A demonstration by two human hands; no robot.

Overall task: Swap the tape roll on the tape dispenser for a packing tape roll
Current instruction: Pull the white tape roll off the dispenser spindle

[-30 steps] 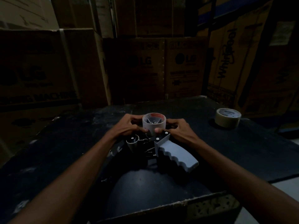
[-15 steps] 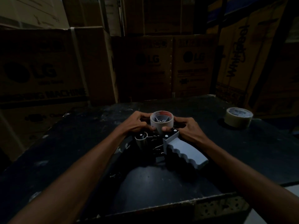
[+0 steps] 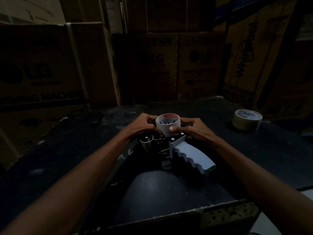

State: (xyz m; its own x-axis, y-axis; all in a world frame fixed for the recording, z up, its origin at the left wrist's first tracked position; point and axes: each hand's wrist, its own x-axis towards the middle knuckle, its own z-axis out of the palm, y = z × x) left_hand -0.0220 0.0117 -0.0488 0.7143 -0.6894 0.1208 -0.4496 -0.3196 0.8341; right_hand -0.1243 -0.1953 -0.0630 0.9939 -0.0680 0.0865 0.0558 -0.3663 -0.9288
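both hands clasp the tape roll [image 3: 167, 126] seated on the tape dispenser [image 3: 177, 150] lying on the dark counter [image 3: 84, 150]: left hand [image 3: 142, 127] on its left side, right hand [image 3: 194, 129] on its right, thumb pressed against it; a packing tape roll [image 3: 247, 119] sits well apart, far right

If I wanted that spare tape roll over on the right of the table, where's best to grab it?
Come from above and pinch the curved outer wall of the packing tape roll on opposite sides. It lies flat on the table, hole upward, with open space around it.
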